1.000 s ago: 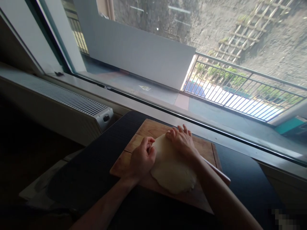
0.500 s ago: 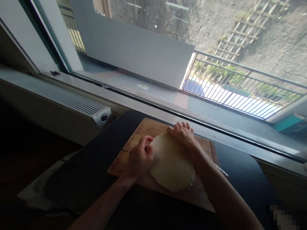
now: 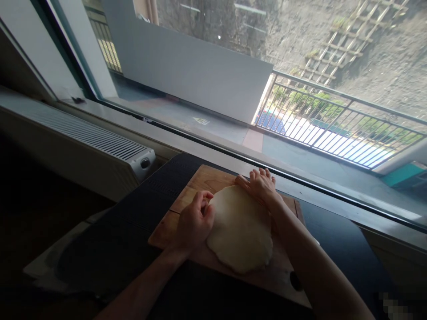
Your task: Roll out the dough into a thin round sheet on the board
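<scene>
A round, flat sheet of pale dough (image 3: 239, 231) with an uneven edge lies on a wooden cutting board (image 3: 182, 222). At its left edge is my left hand (image 3: 196, 220), fingers curled in and thumb and forefinger closed at the dough's rim. My right hand (image 3: 262, 182) lies at the upper right edge with its fingers stretched out over the board's far side, the thumb along the dough's border. My right forearm passes over the right part of the board and hides some of it. The board's dark handle hole (image 3: 295, 281) shows beside that forearm.
The board rests on a dark table (image 3: 336, 249) with rounded corners, set against a window sill (image 3: 213, 155). A white radiator (image 3: 133, 162) stands left of the table. Beyond the glass are a railing (image 3: 313, 120) and a rough slope.
My right hand has shifted slightly right and away from the dough's edge. The handle hole, hidden before, now shows. My left hand stays nearly in place.
</scene>
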The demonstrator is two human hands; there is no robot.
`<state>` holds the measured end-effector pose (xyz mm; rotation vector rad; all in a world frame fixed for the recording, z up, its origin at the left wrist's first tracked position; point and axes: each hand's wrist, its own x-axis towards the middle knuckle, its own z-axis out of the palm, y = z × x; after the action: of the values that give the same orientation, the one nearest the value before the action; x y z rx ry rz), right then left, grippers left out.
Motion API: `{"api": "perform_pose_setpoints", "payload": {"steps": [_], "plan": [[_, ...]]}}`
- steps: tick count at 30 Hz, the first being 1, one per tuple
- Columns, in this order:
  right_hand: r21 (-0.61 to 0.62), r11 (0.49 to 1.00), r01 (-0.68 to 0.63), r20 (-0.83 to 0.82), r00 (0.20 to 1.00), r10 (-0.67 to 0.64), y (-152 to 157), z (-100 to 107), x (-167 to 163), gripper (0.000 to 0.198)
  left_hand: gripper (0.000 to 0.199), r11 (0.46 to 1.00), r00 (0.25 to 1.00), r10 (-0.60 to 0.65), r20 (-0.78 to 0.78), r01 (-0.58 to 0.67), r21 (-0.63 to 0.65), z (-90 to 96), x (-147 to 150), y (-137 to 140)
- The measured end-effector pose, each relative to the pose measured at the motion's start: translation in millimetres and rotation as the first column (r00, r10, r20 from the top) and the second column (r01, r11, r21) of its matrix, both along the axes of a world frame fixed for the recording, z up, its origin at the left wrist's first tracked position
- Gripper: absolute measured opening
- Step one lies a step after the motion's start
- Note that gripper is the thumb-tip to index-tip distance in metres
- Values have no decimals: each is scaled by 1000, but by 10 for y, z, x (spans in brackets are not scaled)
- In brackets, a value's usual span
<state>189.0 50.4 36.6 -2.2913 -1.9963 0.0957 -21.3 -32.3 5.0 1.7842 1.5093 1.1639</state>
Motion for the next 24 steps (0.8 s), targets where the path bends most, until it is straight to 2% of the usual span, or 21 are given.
{"api": "perform_pose_setpoints", "payload": {"steps": [2, 4, 6, 8, 10, 12, 15, 17, 20, 22, 24], "plan": [[-24, 999, 22, -17, 1000, -22, 37, 34, 35, 58, 20, 1000, 1000, 3, 5, -3, -2, 4, 2, 4], [-4, 997, -79, -67, 995, 78, -119, -11, -89, 56, 21, 1000, 1000, 2, 11, -2, -4, 3, 0, 1], [67, 975, -213, -106, 970, 219, -331, -95, -253, 52, 23, 1000, 1000, -7, 10, 7, -3, -6, -5, -10], [125, 952, -280, -106, 950, 293, -426, -146, -320, 49, 24, 1000, 1000, 3, -16, -3, 3, -16, -6, -19], [113, 964, -240, -82, 965, 250, -336, -133, -231, 48, 27, 1000, 996, 22, -90, -22, 5, -10, 6, -3], [71, 988, -134, -48, 989, 137, -144, -62, -39, 48, 32, 999, 978, 48, -204, -50, -9, 30, 42, 70], [56, 998, -33, -48, 998, 36, -16, 80, 219, 47, 42, 990, 932, 53, -359, -95, -100, 180, 139, 311], [66, 997, -49, -97, 994, 56, -178, 139, 313, 47, 44, 968, 927, -32, -373, -65, -244, 319, 225, 512], [82, 976, -203, -203, 955, 216, -672, 149, 433, 39, 37, 906, 929, -218, -297, 79, -417, 507, 394, 708], [89, 957, -274, -247, 925, 288, -993, 142, 569, 29, 26, 889, 921, -300, -249, 176, -422, 609, 534, 702], [107, 966, -236, -250, 934, 256, -1212, 159, 770, 24, 19, 910, 935, -320, -153, 258, -323, 732, 688, 592]]}}
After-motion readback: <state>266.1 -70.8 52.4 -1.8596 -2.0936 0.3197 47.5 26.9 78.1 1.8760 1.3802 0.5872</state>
